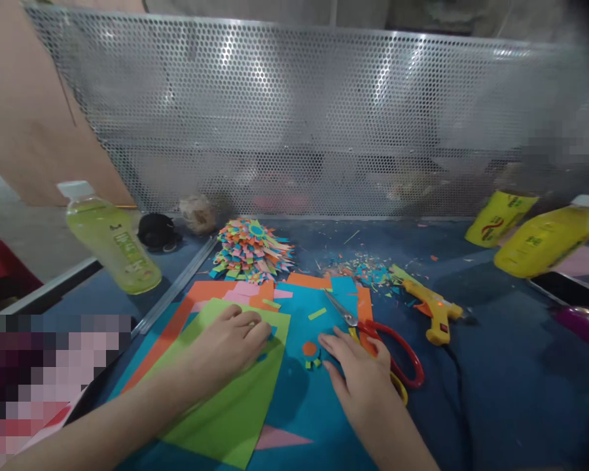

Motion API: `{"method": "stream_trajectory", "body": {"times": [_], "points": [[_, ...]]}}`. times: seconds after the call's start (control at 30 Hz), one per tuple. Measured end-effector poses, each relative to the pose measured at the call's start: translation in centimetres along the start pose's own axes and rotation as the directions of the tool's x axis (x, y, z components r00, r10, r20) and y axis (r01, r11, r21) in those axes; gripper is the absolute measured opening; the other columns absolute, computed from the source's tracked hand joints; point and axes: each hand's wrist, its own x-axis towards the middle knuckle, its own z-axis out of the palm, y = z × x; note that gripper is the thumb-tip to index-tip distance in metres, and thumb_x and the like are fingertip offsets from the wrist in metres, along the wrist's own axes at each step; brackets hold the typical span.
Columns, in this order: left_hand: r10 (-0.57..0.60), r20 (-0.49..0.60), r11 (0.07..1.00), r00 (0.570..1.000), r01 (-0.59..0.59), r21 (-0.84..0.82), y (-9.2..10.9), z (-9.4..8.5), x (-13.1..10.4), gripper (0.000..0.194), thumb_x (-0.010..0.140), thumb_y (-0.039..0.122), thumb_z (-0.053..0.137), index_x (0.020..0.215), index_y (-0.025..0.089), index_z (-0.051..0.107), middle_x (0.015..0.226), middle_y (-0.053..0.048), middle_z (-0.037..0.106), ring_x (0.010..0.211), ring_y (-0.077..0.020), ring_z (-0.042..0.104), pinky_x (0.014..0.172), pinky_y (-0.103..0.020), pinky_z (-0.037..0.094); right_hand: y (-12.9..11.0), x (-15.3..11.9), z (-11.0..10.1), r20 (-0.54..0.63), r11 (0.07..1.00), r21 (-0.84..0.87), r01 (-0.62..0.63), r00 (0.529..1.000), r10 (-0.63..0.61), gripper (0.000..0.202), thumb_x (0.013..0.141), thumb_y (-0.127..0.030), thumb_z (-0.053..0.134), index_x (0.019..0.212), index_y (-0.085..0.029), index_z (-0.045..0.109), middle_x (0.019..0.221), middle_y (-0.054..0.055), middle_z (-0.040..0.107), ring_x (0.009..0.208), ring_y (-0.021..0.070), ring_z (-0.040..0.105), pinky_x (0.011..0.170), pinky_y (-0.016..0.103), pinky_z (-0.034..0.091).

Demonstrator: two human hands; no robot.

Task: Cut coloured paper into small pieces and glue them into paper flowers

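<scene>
My left hand (240, 340) is over a green paper sheet (226, 405), its fingers curled together. Small bits of blue show by its fingertips; what it pinches, if anything, is hidden. My right hand (360, 366) lies with fingers apart on a blue paper sheet (299, 399). Just left of its fingertips sits a small paper piece (309, 349) with an orange centre and green and blue tabs. Scissors with red handles (407, 356) lie beside and partly behind my right hand, blades pointing away. A second, yellow handle (398, 389) shows below them. A thin green strip (317, 314) lies on the blue sheet.
A pile of fringed multicoloured paper pieces (255, 252) stands behind the sheets, with scraps (368, 268) to its right. A yellow glue gun (434, 311), its cord trailing forward, lies at right. Bottles (112, 242) and a phone (572, 290) flank the area. A perforated metal panel (294, 118) stands behind.
</scene>
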Motion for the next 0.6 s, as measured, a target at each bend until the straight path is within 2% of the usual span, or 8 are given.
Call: {"method": "stream_trajectory", "body": {"times": [0.13,0.3,0.37,0.47,0.6], "points": [[-0.083,-0.020,0.989,0.996,0.080,-0.121,-0.6,-0.8,0.3,0.013,0.083,0.018,0.045,0.076,0.019,0.056,0.078,-0.005,0.066,0.077,-0.0221,0.061,0.072,-0.034,0.039,0.0,0.0,0.0,-0.020,0.999,0.037,0.029,0.999,-0.028,0.031,0.083,-0.014,0.045,0.108,-0.027,0.057,0.114,0.001,0.066,0.117,0.0229,0.051,0.095,0.048,0.016],[-0.274,0.018,0.906,0.961,0.265,-0.330,-1.4,-2.1,1.4,0.005,0.078,0.020,0.048,0.082,0.022,0.049,0.077,0.000,0.065,0.068,-0.0171,0.062,0.053,-0.024,0.038,0.5,-0.1,0.6,-0.065,0.999,0.035,0.040,0.997,-0.038,0.031,0.082,-0.014,0.046,0.107,-0.028,0.058,0.114,0.001,0.066,0.116,0.0236,0.052,0.094,0.048,0.017],[-0.308,0.054,0.855,0.950,0.301,-0.423,-1.5,-2.2,1.9,0.004,0.076,0.021,0.050,0.078,0.022,0.047,0.073,0.001,0.064,0.067,-0.0163,0.063,0.053,-0.023,0.041,0.6,-0.2,0.7,-0.055,0.999,0.031,0.042,0.998,-0.041,0.030,0.082,-0.015,0.046,0.107,-0.028,0.058,0.114,0.001,0.066,0.115,0.0244,0.052,0.094,0.048,0.017],[-0.325,0.133,0.746,0.936,0.340,-0.573,-1.4,-2.1,2.5,0.009,0.075,0.025,0.050,0.071,0.022,0.043,0.066,0.000,0.063,0.065,-0.0174,0.065,0.048,-0.022,0.045,0.5,-0.2,0.7,-0.100,0.998,0.003,0.069,0.993,-0.069,0.029,0.084,-0.016,0.045,0.107,-0.027,0.058,0.112,0.002,0.067,0.113,0.0239,0.054,0.095,0.047,0.016],[-0.361,0.191,0.590,0.913,0.382,-0.712,-1.4,-1.8,2.7,0.011,0.071,0.025,0.054,0.068,0.021,0.044,0.062,0.000,0.063,0.062,-0.0174,0.066,0.041,-0.020,0.046,-0.2,-0.3,0.4,-0.172,0.977,-0.142,0.158,0.968,-0.181,0.030,0.088,-0.021,0.041,0.116,-0.022,0.053,0.117,0.005,0.064,0.111,0.0228,0.055,0.095,0.044,0.017]]}}
